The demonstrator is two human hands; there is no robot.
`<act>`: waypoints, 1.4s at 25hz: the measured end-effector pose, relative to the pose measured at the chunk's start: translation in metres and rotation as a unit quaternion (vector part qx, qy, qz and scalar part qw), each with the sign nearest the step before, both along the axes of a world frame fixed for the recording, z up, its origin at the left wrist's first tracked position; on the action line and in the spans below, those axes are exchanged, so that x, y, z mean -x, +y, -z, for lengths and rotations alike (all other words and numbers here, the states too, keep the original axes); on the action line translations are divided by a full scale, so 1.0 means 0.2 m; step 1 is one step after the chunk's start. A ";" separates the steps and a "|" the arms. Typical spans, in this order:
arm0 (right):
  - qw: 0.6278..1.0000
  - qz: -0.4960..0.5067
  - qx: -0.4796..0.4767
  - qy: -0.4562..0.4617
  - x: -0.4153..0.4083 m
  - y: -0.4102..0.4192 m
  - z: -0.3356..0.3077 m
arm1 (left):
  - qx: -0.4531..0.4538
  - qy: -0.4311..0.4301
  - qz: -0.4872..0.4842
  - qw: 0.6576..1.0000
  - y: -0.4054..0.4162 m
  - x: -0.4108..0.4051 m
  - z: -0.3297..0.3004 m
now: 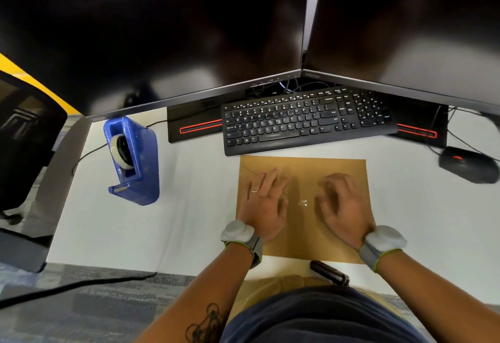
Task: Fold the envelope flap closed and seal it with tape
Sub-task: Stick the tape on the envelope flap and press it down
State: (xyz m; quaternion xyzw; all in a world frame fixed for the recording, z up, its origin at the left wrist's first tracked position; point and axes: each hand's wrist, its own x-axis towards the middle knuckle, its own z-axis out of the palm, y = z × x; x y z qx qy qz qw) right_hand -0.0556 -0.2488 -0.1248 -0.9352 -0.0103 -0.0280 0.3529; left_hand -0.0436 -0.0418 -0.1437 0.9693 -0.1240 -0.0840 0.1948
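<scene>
Both hands, left (263, 202) and right (342, 204), press flat, gripping nothing, on the envelope (303, 231), long axis left-right.

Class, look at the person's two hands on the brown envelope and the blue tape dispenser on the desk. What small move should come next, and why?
Probably the left hand should lift off and reach left to the blue tape dispenser for a strip. The envelope lies flat on the desk under both hands, neither hand holds tape, and the dispenser stands nearest that hand. The right hand can keep the envelope pressed down. Whether the flap is fully creased is unclear.
</scene>
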 end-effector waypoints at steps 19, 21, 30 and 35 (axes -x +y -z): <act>0.956 0.020 0.257 0.143 0.07 -0.16 0.21 | -0.114 0.063 0.039 0.991 0.16 -0.05 -0.02; 0.955 0.022 0.256 0.145 0.07 -0.15 0.21 | -0.081 0.058 0.083 0.992 0.08 0.01 -0.01; 0.955 0.045 0.247 0.160 0.12 -0.16 0.21 | -0.089 0.081 -0.006 0.993 0.16 -0.05 0.02; 0.975 0.036 0.191 0.111 -0.01 -0.01 0.15 | -0.085 0.090 -0.015 0.992 0.11 -0.03 0.02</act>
